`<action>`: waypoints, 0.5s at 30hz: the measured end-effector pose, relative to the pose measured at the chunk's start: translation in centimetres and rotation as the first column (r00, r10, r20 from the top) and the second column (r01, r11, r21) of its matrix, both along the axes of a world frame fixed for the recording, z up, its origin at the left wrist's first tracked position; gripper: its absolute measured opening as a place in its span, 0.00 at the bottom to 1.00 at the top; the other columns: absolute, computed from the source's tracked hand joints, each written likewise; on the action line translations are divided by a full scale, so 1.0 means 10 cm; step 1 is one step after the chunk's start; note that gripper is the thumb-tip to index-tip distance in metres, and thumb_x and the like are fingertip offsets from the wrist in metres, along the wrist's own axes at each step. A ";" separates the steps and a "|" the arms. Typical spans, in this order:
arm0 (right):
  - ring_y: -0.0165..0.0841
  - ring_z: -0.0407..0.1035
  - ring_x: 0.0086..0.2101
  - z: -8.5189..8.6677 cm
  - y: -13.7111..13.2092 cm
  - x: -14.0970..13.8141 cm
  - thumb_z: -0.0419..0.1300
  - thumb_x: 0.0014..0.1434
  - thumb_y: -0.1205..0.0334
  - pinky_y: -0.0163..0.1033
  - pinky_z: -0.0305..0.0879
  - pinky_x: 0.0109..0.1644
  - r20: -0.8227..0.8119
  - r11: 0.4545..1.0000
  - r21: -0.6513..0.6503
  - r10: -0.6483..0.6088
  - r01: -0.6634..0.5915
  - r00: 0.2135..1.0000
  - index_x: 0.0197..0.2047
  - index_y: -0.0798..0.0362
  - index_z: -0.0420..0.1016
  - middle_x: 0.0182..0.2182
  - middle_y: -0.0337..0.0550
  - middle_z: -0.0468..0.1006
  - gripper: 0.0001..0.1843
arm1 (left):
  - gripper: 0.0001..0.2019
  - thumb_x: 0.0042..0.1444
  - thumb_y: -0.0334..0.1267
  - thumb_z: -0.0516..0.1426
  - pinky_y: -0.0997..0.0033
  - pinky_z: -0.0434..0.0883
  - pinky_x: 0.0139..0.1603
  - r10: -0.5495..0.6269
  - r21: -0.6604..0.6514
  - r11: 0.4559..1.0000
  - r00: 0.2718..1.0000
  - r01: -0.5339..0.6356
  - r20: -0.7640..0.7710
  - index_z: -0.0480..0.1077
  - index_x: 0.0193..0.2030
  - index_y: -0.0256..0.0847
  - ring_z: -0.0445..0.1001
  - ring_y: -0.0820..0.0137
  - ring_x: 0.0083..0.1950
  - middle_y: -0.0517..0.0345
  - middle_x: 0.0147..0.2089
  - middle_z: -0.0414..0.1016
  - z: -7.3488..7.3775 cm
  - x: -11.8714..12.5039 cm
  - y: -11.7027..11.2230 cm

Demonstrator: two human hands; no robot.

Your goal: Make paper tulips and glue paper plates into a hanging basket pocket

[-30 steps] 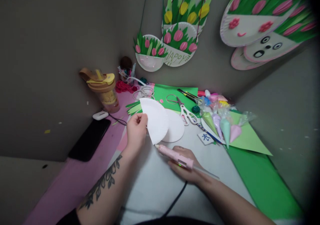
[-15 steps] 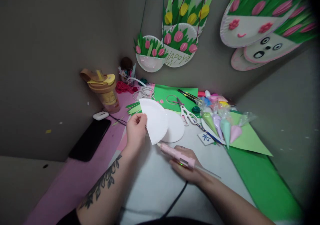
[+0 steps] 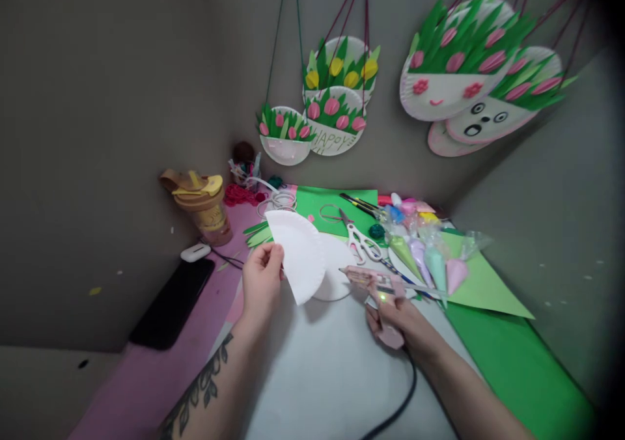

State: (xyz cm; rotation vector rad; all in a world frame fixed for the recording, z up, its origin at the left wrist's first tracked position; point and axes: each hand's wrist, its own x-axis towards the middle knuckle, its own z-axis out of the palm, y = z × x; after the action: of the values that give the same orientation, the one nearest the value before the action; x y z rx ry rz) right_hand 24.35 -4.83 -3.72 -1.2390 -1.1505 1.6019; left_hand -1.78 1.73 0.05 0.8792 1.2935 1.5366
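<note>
My left hand [image 3: 262, 277] pinches the straight edge of a white half paper plate [image 3: 299, 256] and holds it tilted above the table. My right hand [image 3: 393, 315] grips a pink glue gun [image 3: 375, 282] by its handle. The gun is raised, and its nozzle points left toward the plate's curved rim. A small green light glows on the gun's body. A second white plate piece [image 3: 336, 271] lies flat on the white sheet [image 3: 322, 368] just behind the held one. The gun's black cord [image 3: 398, 407] trails toward me.
Scissors [image 3: 361, 241], coloured cone bags [image 3: 427, 258] and green paper [image 3: 493, 336] lie to the right. At left are a black phone [image 3: 170, 303], a white earbud case [image 3: 194, 252] and a yellow-lidded bottle [image 3: 202, 206]. Finished paper-plate flower baskets [image 3: 317, 124] hang on the grey wall.
My right hand lifted the glue gun off the table and swung it right and up, so that its nozzle now points left at the plate. The camera view tilted upward slightly.
</note>
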 end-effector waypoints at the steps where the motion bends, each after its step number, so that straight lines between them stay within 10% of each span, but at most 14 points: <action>1: 0.28 0.62 0.20 0.03 -0.01 0.02 0.67 0.48 0.45 0.32 0.55 0.20 -0.087 0.999 -0.048 0.001 -0.005 0.996 0.34 0.53 0.72 0.21 0.40 0.72 0.20 | 0.12 0.53 0.46 0.60 0.80 0.56 0.20 -0.004 0.001 1.000 1.000 0.004 0.000 0.71 0.34 0.37 0.55 0.82 0.18 0.67 0.21 0.63 -0.01 0.00 0.01; 10: 0.34 0.74 0.34 0.15 -0.03 0.03 0.73 0.42 0.49 0.40 0.70 0.40 -0.199 0.972 -0.111 -0.228 0.210 0.953 0.46 0.51 0.74 0.37 0.46 0.79 0.29 | 0.14 0.49 0.47 0.62 0.80 0.54 0.17 0.027 -0.030 0.999 0.997 -0.025 0.066 0.72 0.36 0.37 0.56 0.82 0.17 0.67 0.22 0.64 0.02 0.00 0.02; 15: 0.41 0.73 0.45 0.22 0.26 -0.05 0.67 0.50 0.49 0.48 0.69 0.49 0.031 0.961 0.179 -0.221 0.212 0.975 0.54 0.47 0.71 0.49 0.50 0.77 0.29 | 0.14 0.43 0.44 0.64 0.80 0.57 0.21 0.162 -0.035 0.987 0.976 -0.159 0.147 0.73 0.34 0.37 0.60 0.81 0.20 0.67 0.23 0.66 0.22 -0.21 0.05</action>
State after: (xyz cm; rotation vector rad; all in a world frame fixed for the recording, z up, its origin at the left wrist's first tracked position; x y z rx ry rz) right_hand 23.84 -2.22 -1.52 -1.2496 -1.1196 1.2863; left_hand -3.85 2.27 2.24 0.6436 1.2959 1.6761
